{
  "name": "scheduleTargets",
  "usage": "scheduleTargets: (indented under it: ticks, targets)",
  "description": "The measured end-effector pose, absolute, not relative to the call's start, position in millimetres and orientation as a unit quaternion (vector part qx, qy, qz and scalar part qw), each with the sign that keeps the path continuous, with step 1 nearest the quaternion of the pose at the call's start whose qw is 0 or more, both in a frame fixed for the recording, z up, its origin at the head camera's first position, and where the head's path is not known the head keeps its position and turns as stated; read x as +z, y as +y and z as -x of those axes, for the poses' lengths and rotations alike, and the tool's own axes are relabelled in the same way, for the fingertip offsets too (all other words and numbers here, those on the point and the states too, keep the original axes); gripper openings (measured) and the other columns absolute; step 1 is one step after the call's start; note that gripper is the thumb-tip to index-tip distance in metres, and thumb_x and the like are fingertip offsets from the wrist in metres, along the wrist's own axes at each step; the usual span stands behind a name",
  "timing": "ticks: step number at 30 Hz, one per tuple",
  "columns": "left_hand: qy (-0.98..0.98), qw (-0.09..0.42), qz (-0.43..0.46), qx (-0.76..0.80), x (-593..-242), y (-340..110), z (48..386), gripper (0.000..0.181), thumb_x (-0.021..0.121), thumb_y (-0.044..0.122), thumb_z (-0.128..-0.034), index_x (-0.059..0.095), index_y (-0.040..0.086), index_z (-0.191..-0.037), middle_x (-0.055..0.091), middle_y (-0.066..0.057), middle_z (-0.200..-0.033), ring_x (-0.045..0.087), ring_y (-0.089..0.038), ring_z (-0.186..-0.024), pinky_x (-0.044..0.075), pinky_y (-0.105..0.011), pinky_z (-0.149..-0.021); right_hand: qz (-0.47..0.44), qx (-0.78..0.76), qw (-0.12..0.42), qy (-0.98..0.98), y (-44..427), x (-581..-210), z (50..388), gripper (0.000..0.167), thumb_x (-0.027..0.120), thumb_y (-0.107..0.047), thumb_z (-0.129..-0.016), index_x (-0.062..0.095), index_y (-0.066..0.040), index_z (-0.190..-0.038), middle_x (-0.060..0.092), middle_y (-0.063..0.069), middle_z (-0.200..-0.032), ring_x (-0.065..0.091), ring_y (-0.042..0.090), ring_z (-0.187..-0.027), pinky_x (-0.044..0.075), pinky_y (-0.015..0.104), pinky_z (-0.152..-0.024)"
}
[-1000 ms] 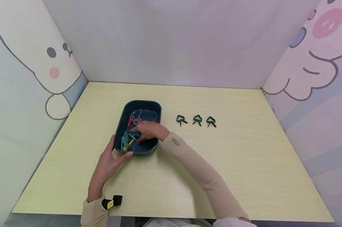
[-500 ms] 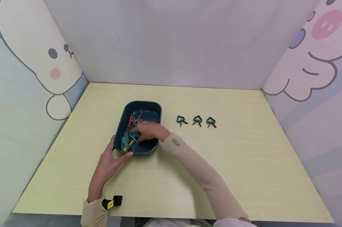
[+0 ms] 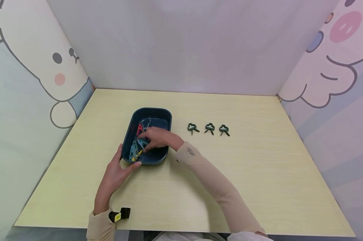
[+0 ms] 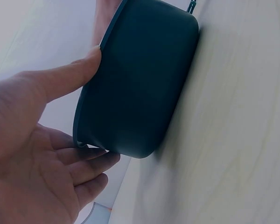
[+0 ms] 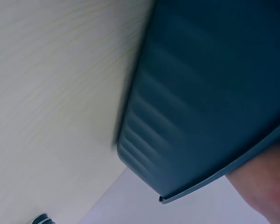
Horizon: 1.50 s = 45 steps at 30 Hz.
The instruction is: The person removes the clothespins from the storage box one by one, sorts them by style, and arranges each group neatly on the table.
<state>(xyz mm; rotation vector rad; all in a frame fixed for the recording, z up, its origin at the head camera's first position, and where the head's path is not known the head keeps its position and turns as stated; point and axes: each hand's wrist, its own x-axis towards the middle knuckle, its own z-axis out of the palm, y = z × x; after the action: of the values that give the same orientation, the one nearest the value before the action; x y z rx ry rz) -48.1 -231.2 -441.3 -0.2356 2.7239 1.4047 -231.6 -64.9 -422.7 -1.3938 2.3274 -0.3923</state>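
A dark blue rectangular bin (image 3: 125, 140) on the table holds several spring clips. A pink clip (image 3: 139, 129) lies toward its back, light blue clips (image 3: 133, 147) and a yellow one (image 3: 135, 157) toward the front left. My left hand (image 3: 115, 174) holds the bin's near-left corner; in the left wrist view its thumb presses the rim and its fingers touch the other side. My right hand (image 3: 158, 137) reaches over the right rim into the bin, thumb and index finger apart at the blue clips. What lies under its palm is hidden; the right wrist view shows mostly the bin's outer wall (image 5: 200, 93).
Three dark green clips (image 3: 210, 128) stand in a row on the pale wood table (image 3: 260, 167), right of the bin. A grey-white wall rises behind, with cartoon-printed panels at both sides. A black wrist device (image 3: 119, 214) sits on the left sleeve.
My right hand has shifted slightly inside the bin, its thumb now nearer the yellow clip and the pink piece beside the fingers covered. The left hand and the bin stay put.
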Motion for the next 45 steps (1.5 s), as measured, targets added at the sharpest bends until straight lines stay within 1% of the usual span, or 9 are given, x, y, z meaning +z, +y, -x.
scheduleTargets:
  ticks: [3,9,17,20,25,29,34,38,45]
  targets:
    - [0.886,0.036,0.077,0.456,-441.1,-231.2,48.6,0.108,0.074,0.045,-0.096,0.002,0.007,-0.167,0.015,-0.026,-0.169,0.017,-0.047,-0.153,0.023,-0.067,-0.117,0.498,-0.147,0.194,0.832,-62.0,-420.7,231.0,0.062,0.08,-0.04,-0.093,0.06,-0.02,-0.148,0.057,0.002,-0.113,0.05,0.015,-0.095,0.041,0.024,-0.073]
    - [0.887,0.037,0.08,0.453,-439.7,-231.5,49.6,0.109,0.074,0.045,-0.096,0.001,0.006,-0.166,0.015,-0.026,-0.168,0.018,-0.048,-0.153,0.023,-0.067,-0.117,0.496,-0.159,0.178,0.835,-54.2,-414.1,230.0,0.063,0.079,-0.042,-0.093,0.059,-0.021,-0.148,0.058,0.004,-0.113,0.051,0.015,-0.095,0.045,0.025,-0.076]
    - [0.887,0.052,0.092,0.45,-437.8,-231.6,49.3,0.112,0.074,0.048,-0.0953,-0.001,0.006,-0.166,0.011,-0.026,-0.169,0.016,-0.049,-0.153,0.022,-0.067,-0.117,0.487,-0.19,0.152,0.839,-35.3,-405.7,231.3,0.065,0.077,-0.045,-0.094,0.057,-0.019,-0.15,0.058,0.005,-0.104,0.052,0.014,-0.091,0.045,0.026,-0.073]
    - [0.888,0.055,0.094,0.447,-438.1,-231.2,49.1,0.112,0.074,0.048,-0.0953,-0.003,0.006,-0.166,0.01,-0.026,-0.17,0.015,-0.048,-0.153,0.022,-0.067,-0.117,0.478,-0.206,0.147,0.841,-24.9,-401.6,231.3,0.066,0.077,-0.045,-0.094,0.056,-0.02,-0.151,0.057,0.004,-0.104,0.051,0.014,-0.091,0.045,0.027,-0.073]
    - [0.888,0.05,0.09,0.448,-439.0,-230.7,49.0,0.111,0.074,0.046,-0.0953,-0.001,0.005,-0.166,0.01,-0.025,-0.17,0.015,-0.048,-0.153,0.022,-0.067,-0.117,0.469,-0.22,0.129,0.846,-6.3,-397.2,230.7,0.064,0.076,-0.045,-0.095,0.056,-0.02,-0.151,0.053,-0.001,-0.098,0.051,0.015,-0.086,0.043,0.028,-0.07]
    - [0.89,0.043,0.086,0.446,-438.8,-230.4,49.4,0.111,0.075,0.047,-0.0949,0.0,0.004,-0.166,0.012,-0.026,-0.169,0.015,-0.048,-0.153,0.022,-0.067,-0.117,0.457,-0.233,0.119,0.85,9.1,-391.8,230.0,0.065,0.076,-0.044,-0.095,0.056,-0.019,-0.151,0.054,0.002,-0.097,0.05,0.016,-0.084,0.042,0.03,-0.07]
    - [0.89,0.038,0.083,0.446,-438.5,-229.7,50.0,0.112,0.075,0.047,-0.0946,0.001,0.003,-0.166,0.012,-0.026,-0.169,0.015,-0.047,-0.153,0.022,-0.067,-0.117,0.429,-0.267,0.122,0.855,30.1,-387.3,229.4,0.065,0.078,-0.041,-0.094,0.057,-0.016,-0.15,0.058,0.007,-0.1,0.051,0.017,-0.088,0.044,0.032,-0.072]
    - [0.891,0.037,0.082,0.446,-438.4,-228.4,50.1,0.112,0.075,0.046,-0.0946,0.0,0.003,-0.166,0.011,-0.026,-0.169,0.015,-0.047,-0.154,0.022,-0.067,-0.118,0.411,-0.282,0.119,0.859,47.9,-389.4,230.2,0.065,0.078,-0.04,-0.094,0.057,-0.012,-0.149,0.055,0.005,-0.095,0.051,0.018,-0.087,0.044,0.033,-0.072]
    - [0.893,0.033,0.077,0.443,-438.2,-228.3,49.1,0.111,0.075,0.045,-0.0951,0.001,0.003,-0.166,0.012,-0.026,-0.169,0.015,-0.047,-0.153,0.022,-0.067,-0.118,0.377,-0.302,0.111,0.869,78.1,-399.3,229.6,0.063,0.079,-0.035,-0.094,0.058,-0.007,-0.146,0.052,0.01,-0.088,0.045,0.019,-0.08,0.038,0.035,-0.07]
